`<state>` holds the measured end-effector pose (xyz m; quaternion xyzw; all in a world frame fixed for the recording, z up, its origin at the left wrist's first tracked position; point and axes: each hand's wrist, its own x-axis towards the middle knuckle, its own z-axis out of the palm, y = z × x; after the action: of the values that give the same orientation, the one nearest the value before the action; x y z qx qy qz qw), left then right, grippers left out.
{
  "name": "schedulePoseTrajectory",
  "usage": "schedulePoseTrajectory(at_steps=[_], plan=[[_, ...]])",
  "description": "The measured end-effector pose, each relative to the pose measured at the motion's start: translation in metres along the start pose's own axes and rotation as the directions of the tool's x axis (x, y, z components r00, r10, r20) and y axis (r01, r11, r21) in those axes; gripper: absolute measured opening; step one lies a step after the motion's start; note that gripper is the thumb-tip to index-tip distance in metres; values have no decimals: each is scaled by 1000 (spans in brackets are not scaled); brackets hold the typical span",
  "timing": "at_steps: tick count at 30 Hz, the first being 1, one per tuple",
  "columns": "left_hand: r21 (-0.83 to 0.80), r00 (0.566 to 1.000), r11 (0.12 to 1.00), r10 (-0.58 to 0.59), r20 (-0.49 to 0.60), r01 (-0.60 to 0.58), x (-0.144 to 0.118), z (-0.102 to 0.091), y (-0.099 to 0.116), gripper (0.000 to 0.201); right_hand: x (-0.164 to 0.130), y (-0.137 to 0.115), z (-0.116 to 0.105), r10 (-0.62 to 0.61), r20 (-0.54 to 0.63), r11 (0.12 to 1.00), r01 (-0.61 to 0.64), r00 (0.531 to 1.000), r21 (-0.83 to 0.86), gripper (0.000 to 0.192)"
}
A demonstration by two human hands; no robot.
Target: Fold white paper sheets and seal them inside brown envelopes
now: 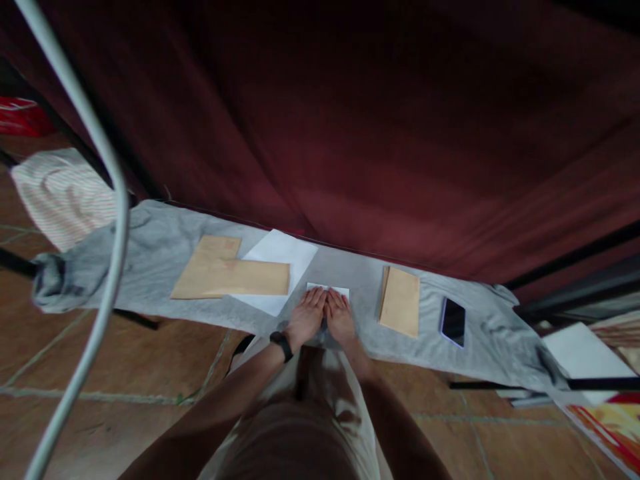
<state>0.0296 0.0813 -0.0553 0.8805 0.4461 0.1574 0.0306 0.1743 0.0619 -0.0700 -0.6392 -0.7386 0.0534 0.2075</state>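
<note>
My left hand [307,315] and my right hand [340,317] lie flat side by side, fingertips together, pressing on a folded white sheet of paper [343,291]. Most of that sheet is hidden beneath them. A dark band circles my left wrist. Left of my hands, two brown envelopes [255,277] overlap, partly covering a larger white sheet [290,251]. On the right rests a small stack of brown envelopes [401,301]. Grey cloth [363,267] covers the narrow surface underneath.
A smartphone [453,323] lies right of the envelope stack. Behind the surface hangs a dark red curtain [320,133]. A pale tube [117,200] crosses the left side close to the camera. Striped cloth [70,193] is at far left, white boards [585,353] at far right.
</note>
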Motion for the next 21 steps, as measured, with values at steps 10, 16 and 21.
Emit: schedulePoseTrajectory(at_steps=[10, 16, 21], plan=[[-9, 999, 999, -49, -15, 49, 0, 12, -5, 59, -12, 7, 3, 71, -33, 971, -77, 997, -228, 50], [-2, 999, 1000, 13, 36, -12, -2, 7, -10, 60, -23, 20, 5, 98, -116, 962, -124, 988, -243, 58], [9, 999, 1000, 11, 48, -11, -2, 7, -8, 60, -29, 27, 3, 142, -112, 961, -164, 984, -223, 62]])
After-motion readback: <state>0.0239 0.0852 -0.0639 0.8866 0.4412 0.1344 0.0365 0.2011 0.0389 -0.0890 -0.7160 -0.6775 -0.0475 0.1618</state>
